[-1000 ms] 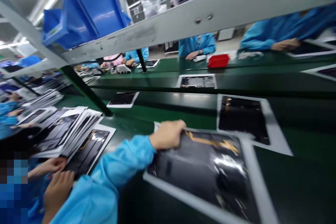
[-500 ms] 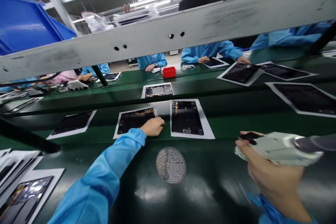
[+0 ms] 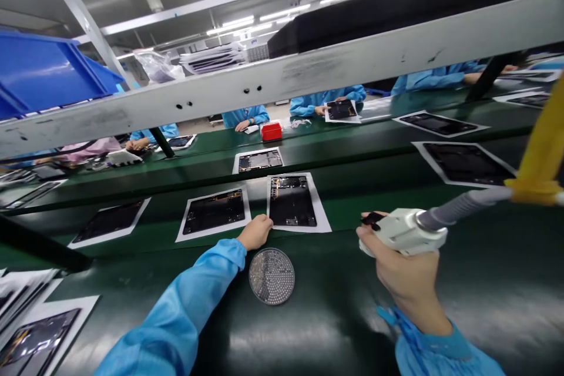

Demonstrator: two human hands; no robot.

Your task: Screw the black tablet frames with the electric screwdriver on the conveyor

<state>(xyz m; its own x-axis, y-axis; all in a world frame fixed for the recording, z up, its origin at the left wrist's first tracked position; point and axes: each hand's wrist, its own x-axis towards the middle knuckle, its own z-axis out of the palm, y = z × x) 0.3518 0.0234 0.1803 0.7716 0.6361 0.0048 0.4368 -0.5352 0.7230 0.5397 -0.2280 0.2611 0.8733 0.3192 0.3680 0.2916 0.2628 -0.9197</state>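
My left hand (image 3: 257, 232) is closed at the lower left corner of a white sheet (image 3: 325, 221), its fingertips pinching the edge. On that sheet lies an opened black tablet (image 3: 293, 202) with orange flex cables along its upper left. My right hand (image 3: 403, 273) grips a pale handheld power tool (image 3: 408, 232) with a black part at its front and a ribbed grey hose at its rear; its tip is hidden. Below my left hand sits a round dish of small dimples (image 3: 272, 276), partly filled with tiny parts. A second opened tablet (image 3: 215, 211) lies on its sheet to the left.
A white beam (image 3: 211, 91) crosses above the green bench, with a blue bin (image 3: 48, 73) at upper left. More tablets on sheets are stacked at lower left. Co-workers in blue sleeves sit opposite, near a red box (image 3: 271, 131). Yellow tape (image 3: 540, 153) wraps the hose at right.
My left hand has come to the sheet's corner, and the right-hand tool has moved closer to the tablet. Across the bench, a co-worker now holds a tablet tilted up. The view has shifted.
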